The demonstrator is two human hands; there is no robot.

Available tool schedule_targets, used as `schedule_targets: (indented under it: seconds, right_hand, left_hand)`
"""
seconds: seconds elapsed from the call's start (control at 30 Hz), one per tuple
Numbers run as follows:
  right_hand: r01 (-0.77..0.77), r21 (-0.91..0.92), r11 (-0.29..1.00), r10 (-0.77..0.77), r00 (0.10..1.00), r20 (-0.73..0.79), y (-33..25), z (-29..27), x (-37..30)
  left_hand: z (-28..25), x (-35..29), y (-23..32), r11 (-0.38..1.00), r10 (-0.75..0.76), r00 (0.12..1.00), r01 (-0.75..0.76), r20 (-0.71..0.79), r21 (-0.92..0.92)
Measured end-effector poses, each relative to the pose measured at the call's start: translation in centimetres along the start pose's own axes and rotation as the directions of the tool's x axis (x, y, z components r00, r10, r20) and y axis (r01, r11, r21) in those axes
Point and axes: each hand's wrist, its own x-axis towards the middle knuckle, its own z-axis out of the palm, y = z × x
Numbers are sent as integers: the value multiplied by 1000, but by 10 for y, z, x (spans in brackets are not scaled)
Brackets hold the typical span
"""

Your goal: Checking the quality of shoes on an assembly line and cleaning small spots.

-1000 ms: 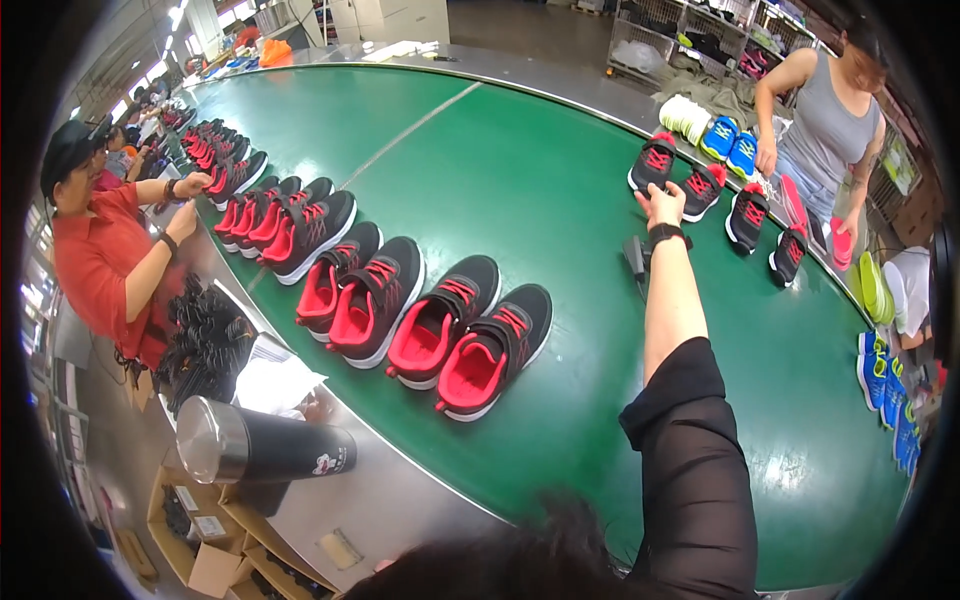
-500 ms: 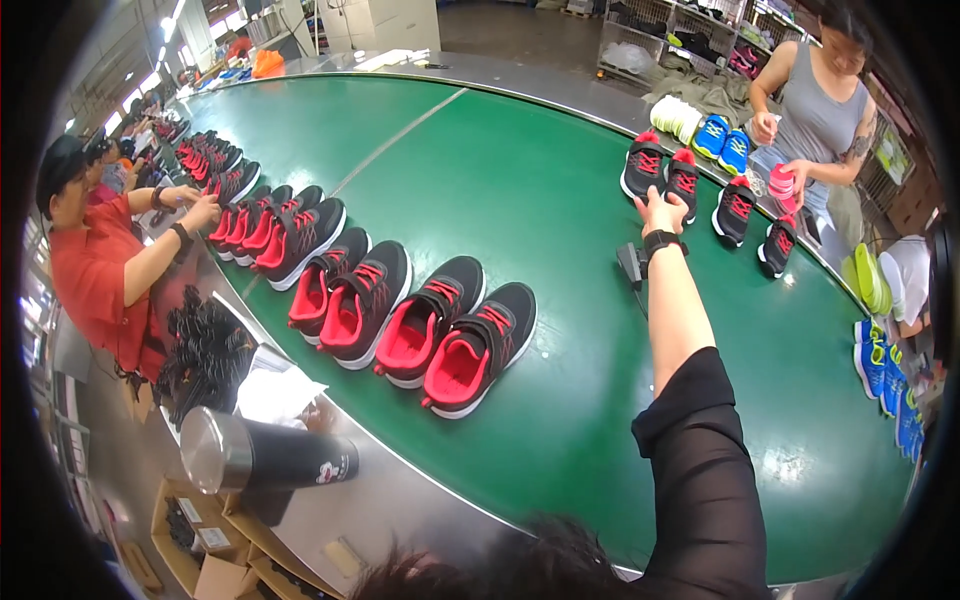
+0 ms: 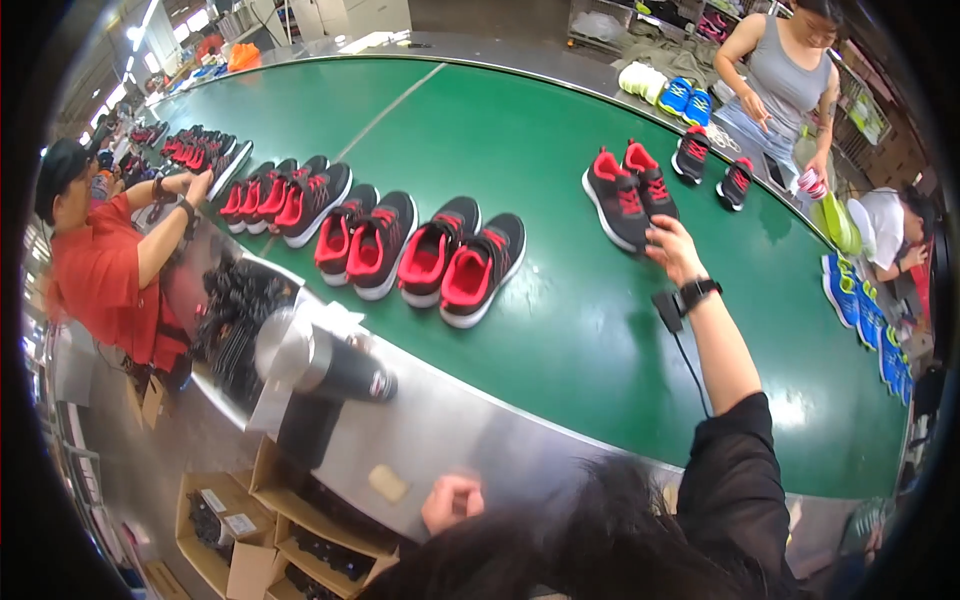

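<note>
My right hand (image 3: 675,250) reaches over the green belt, its fingers closed on the toe of a black and red sneaker (image 3: 650,183). Its mate (image 3: 614,205) stands right beside it on the left, both with heels pointing away from me. A dark strap with a small black box and cable is round my right wrist. Low in the picture, my left hand (image 3: 452,503) is curled over the metal table edge; whatever it may hold is hidden. Left of centre, several more black and red sneakers (image 3: 484,272) stand in a row on the belt.
A dark bottle (image 3: 340,365) and a pile of black parts (image 3: 250,310) lie on the metal ledge (image 3: 440,410). Across the belt (image 3: 520,130), a person in grey stands near smaller sneakers (image 3: 737,184) and blue shoes (image 3: 855,300). A person in red works at the left.
The sneaker pair has come nearer and left, with my right hand at its toe. My left hand has come into view at the bottom. The view has shifted.
</note>
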Motion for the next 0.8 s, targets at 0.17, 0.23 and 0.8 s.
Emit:
schedule_targets:
  seconds: [0.17, 0.23, 0.8]
  right_hand:
    - [204, -652, 730, -251, 968, 22, -43, -77, -182]
    - [301, -882, 363, -318, 930, 186, -69, -63, -226]
    - [725, -545, 422, -53, 620, 783, -91, -71, -416]
  left_hand:
    - [10, 5, 4, 977, 209, 971, -201, 116, -72]
    - [11, 3, -5, 980, 198, 970, -192, 141, -51]
    - [-23, -50, 102, 899, 382, 799, -206, 465, -387]
